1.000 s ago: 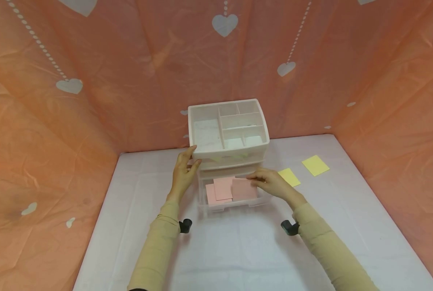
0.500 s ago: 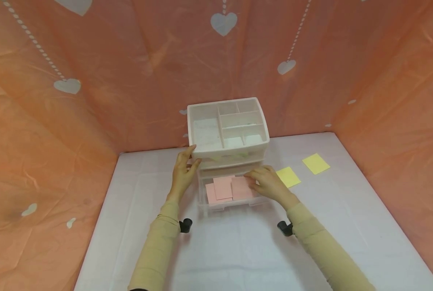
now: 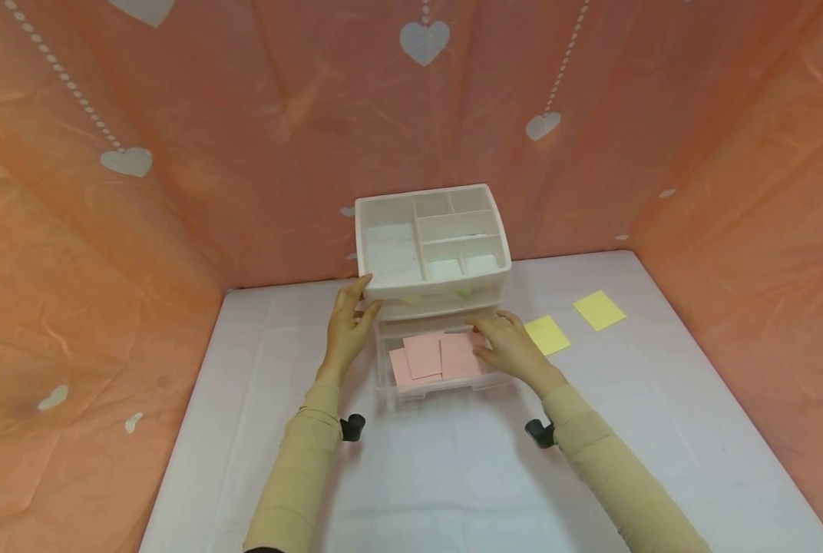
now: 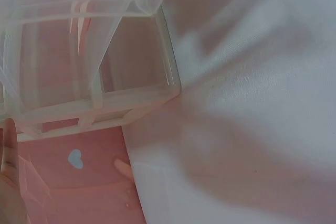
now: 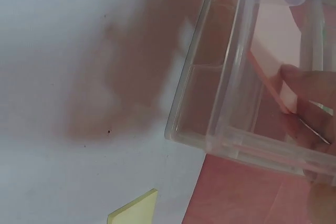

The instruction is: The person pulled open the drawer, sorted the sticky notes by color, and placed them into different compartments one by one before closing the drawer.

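A white plastic drawer organizer (image 3: 432, 288) has a divided open top, and its clear lower drawer (image 3: 418, 393) is pulled out. Several pink sticky note pads (image 3: 423, 355) lie overlapping in that drawer. With thumb and forefinger, my left hand (image 3: 345, 330) holds the organizer's front left corner. My right hand (image 3: 515, 346) is over the drawer's right side, thumb and forefinger spread apart. In the right wrist view its thumb (image 5: 294, 77) touches or nearly touches the right pink pad (image 5: 278, 40). Part of this pad is hidden by the hand in the head view.
Two yellow sticky note pads (image 3: 599, 309) lie on the white-covered table (image 3: 453, 476), right of the organizer. Faint yellow shapes (image 3: 463, 294) show through the organizer's upper drawer. An orange cloth (image 3: 287, 153) with white hearts encloses the back and sides.
My right hand has moved slightly left, setting the right pink pad down in the drawer, and its fingers have loosened. The left hand has stayed on the organizer's corner.
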The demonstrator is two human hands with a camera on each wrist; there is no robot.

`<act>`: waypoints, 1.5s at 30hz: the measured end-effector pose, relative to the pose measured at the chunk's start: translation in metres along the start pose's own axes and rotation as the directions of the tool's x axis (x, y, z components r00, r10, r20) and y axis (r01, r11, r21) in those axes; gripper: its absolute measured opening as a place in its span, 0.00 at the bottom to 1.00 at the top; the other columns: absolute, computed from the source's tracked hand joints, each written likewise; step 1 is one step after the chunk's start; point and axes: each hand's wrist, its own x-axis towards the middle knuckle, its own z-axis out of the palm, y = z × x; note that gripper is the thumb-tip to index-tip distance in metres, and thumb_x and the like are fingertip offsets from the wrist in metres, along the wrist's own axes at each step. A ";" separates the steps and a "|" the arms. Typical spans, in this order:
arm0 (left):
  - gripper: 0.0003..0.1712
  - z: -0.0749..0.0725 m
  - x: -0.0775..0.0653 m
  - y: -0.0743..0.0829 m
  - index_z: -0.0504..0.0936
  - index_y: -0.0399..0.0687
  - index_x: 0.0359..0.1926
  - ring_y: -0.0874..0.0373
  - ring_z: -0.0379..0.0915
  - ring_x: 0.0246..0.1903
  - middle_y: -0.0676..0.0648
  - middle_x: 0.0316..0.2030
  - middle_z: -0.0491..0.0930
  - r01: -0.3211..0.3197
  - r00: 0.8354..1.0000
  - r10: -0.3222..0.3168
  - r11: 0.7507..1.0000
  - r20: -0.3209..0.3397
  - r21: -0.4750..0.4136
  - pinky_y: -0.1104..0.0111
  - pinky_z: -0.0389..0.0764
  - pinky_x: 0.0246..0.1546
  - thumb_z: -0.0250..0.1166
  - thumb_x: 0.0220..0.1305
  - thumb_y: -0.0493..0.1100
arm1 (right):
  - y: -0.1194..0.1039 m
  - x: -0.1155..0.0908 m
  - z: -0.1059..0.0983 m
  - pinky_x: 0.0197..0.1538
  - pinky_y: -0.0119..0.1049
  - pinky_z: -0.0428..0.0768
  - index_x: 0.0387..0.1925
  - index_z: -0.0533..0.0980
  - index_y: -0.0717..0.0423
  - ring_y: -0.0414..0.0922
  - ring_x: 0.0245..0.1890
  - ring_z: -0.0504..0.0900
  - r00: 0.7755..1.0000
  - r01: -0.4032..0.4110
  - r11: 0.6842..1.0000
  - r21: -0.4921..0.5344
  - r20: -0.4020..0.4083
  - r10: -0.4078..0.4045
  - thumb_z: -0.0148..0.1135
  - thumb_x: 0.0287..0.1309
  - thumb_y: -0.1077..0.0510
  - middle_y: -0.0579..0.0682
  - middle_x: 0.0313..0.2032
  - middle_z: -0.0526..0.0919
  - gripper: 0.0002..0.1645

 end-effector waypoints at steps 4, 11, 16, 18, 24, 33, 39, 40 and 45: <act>0.28 0.001 0.001 -0.001 0.64 0.58 0.64 0.48 0.67 0.49 0.38 0.50 0.68 0.005 1.000 -0.005 1.000 0.002 -0.007 0.57 0.82 0.42 0.59 0.64 0.42 | 0.000 -0.002 0.000 0.65 0.56 0.63 0.54 0.71 0.58 0.52 0.49 0.79 0.999 -0.010 0.999 0.051 -0.042 0.012 0.69 0.48 0.62 0.54 0.42 0.84 0.29; 0.28 0.001 0.001 0.000 0.64 0.58 0.64 0.49 0.67 0.49 0.39 0.51 0.68 0.017 1.000 -0.017 1.000 0.004 -0.002 0.57 0.82 0.42 0.59 0.64 0.43 | -0.004 -0.007 0.003 0.62 0.55 0.68 0.49 0.75 0.60 0.54 0.50 0.78 0.987 -0.063 0.983 0.174 -0.134 0.087 0.65 0.54 0.58 0.56 0.46 0.83 0.20; 0.27 0.000 0.003 0.001 0.64 0.58 0.64 0.48 0.67 0.49 0.38 0.50 0.68 0.002 1.000 -0.002 1.000 -0.002 -0.012 0.57 0.82 0.42 0.59 0.64 0.43 | -0.015 -0.013 0.004 0.59 0.53 0.71 0.45 0.77 0.62 0.56 0.52 0.75 0.961 -0.091 0.956 0.280 -0.226 0.157 0.65 0.53 0.59 0.58 0.48 0.81 0.17; 0.27 0.000 0.003 0.001 0.64 0.58 0.64 0.48 0.67 0.49 0.39 0.50 0.68 0.004 1.000 -0.004 1.000 -0.003 -0.010 0.57 0.82 0.42 0.59 0.64 0.43 | -0.021 -0.015 0.004 0.58 0.53 0.72 0.43 0.78 0.62 0.58 0.53 0.73 0.941 -0.091 0.942 0.322 -0.283 0.187 0.66 0.52 0.61 0.60 0.49 0.78 0.15; 0.27 0.000 0.003 0.000 0.65 0.58 0.64 0.49 0.68 0.48 0.39 0.49 0.68 0.018 1.000 -0.018 1.000 -0.011 -0.012 0.58 0.82 0.42 0.59 0.64 0.43 | -0.043 -0.025 0.011 0.40 0.34 0.75 0.38 0.77 0.63 0.50 0.41 0.73 0.866 -0.034 0.909 0.416 -0.442 0.235 0.67 0.49 0.65 0.62 0.43 0.73 0.12; 0.27 0.001 -0.001 -0.001 0.66 0.56 0.63 0.49 0.68 0.47 0.39 0.47 0.69 0.004 1.000 -0.004 1.000 -0.025 -0.003 0.58 0.82 0.39 0.60 0.64 0.42 | -0.071 -0.050 0.033 0.19 0.18 0.68 0.35 0.76 0.69 0.35 0.16 0.69 0.794 0.114 0.863 0.492 -0.568 0.219 0.65 0.38 0.79 0.51 0.18 0.77 0.17; 0.27 0.002 -0.001 -0.001 0.66 0.56 0.63 0.49 0.68 0.47 0.38 0.47 0.69 -0.008 0.999 0.008 1.000 -0.038 0.001 0.58 0.83 0.38 0.60 0.64 0.41 | -0.086 -0.060 0.030 0.17 0.19 0.69 0.36 0.73 0.74 0.41 0.12 0.70 0.831 0.185 0.842 0.506 -0.538 0.140 0.62 0.37 0.83 0.55 0.17 0.77 0.19; 0.27 0.002 -0.001 -0.001 0.66 0.56 0.63 0.49 0.68 0.47 0.38 0.47 0.69 -0.008 0.999 0.008 1.000 -0.037 0.001 0.58 0.83 0.39 0.60 0.64 0.42 | -0.087 -0.061 0.030 0.17 0.19 0.70 0.37 0.73 0.74 0.41 0.12 0.71 0.836 0.189 0.840 0.508 -0.532 0.134 0.62 0.37 0.83 0.55 0.17 0.78 0.20; 0.27 0.002 0.000 -0.002 0.66 0.57 0.63 0.49 0.68 0.47 0.38 0.48 0.69 -0.001 1.000 0.001 1.000 -0.032 0.001 0.58 0.83 0.39 0.60 0.64 0.42 | -0.088 -0.065 0.034 0.18 0.21 0.72 0.38 0.71 0.74 0.44 0.12 0.73 0.848 0.185 0.824 0.536 -0.511 0.143 0.61 0.38 0.83 0.57 0.18 0.78 0.21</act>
